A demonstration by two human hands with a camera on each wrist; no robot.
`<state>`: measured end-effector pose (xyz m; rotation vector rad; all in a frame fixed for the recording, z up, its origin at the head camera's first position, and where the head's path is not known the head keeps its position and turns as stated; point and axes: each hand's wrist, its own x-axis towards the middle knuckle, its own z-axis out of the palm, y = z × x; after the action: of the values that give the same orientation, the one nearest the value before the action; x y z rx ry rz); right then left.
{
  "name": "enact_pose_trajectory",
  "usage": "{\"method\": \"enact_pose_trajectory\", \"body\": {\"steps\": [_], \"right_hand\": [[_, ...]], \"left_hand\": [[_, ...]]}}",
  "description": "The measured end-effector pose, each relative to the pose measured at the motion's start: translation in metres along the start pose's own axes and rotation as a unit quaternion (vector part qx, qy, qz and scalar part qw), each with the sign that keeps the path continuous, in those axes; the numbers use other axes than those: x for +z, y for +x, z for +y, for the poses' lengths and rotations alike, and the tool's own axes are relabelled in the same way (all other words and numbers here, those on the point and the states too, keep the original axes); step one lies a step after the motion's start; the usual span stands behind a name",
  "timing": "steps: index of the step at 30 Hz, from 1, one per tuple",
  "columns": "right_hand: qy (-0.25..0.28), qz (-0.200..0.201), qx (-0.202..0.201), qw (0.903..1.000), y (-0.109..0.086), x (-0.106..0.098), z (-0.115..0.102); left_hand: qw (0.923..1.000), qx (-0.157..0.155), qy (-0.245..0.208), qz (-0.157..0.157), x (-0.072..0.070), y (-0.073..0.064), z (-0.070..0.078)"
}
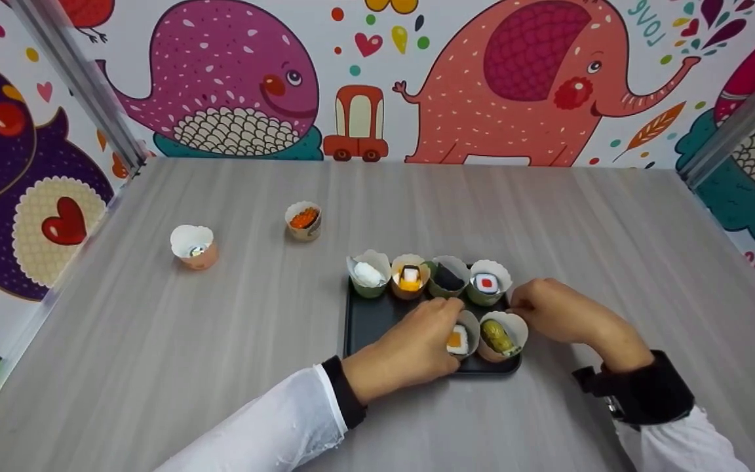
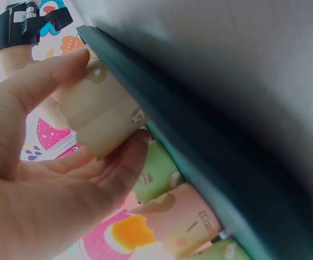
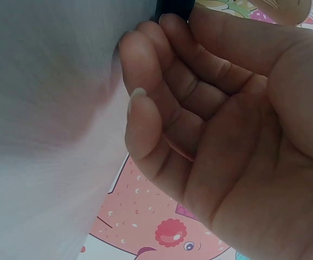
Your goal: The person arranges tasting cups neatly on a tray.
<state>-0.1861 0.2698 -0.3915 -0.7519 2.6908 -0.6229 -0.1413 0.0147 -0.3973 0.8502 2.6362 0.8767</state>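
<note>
My left hand [image 1: 413,344] grips a paper cup [image 1: 471,331] holding a white and orange sushi piece, at the front row of a black tray [image 1: 371,318]. In the left wrist view, thumb and fingers wrap that cup's wall, low over the tray. Right beside it stands a cup with a green-yellow roll [image 1: 499,337]. Thumb and fingertips of my right hand [image 1: 564,313] pinch the tray's right edge, a dark bit of which shows in the right wrist view. Along the tray's back row are cups with a white piece [image 1: 369,275], a yellow-banded piece [image 1: 409,278], a dark piece [image 1: 449,276] and a red-centred roll [image 1: 486,283].
Off the tray, a cup with orange roe sushi [image 1: 304,220] stands at the back, and a pink-orange cup [image 1: 195,247] with a shiny bit inside is farther left. Behind the grey table [image 1: 253,393] rises a wall printed with cartoon animals [image 1: 233,78].
</note>
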Motion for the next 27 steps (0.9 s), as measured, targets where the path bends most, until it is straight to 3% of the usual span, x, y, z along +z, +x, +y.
{"method": "enact_pose_trajectory", "body": {"steps": [9,16,20,27], "right_hand": [[-0.012,0.005,-0.016,0.9998,0.001,0.002,0.0],[-0.013,0.005,-0.015,0.9998,0.001,0.001,0.001],[-0.018,0.006,-0.014,0.9997,0.001,0.001,0.001],[-0.014,0.006,-0.008,0.9999,0.001,0.001,0.002]], "left_hand": [[0.9991,0.019,0.026,0.025,-0.002,-0.008,0.003],[0.9943,0.038,0.044,0.089,-0.009,-0.017,0.006],[0.9858,0.059,0.069,0.142,-0.012,-0.026,0.002],[0.9619,0.103,0.08,0.24,-0.024,-0.044,-0.02]]}}
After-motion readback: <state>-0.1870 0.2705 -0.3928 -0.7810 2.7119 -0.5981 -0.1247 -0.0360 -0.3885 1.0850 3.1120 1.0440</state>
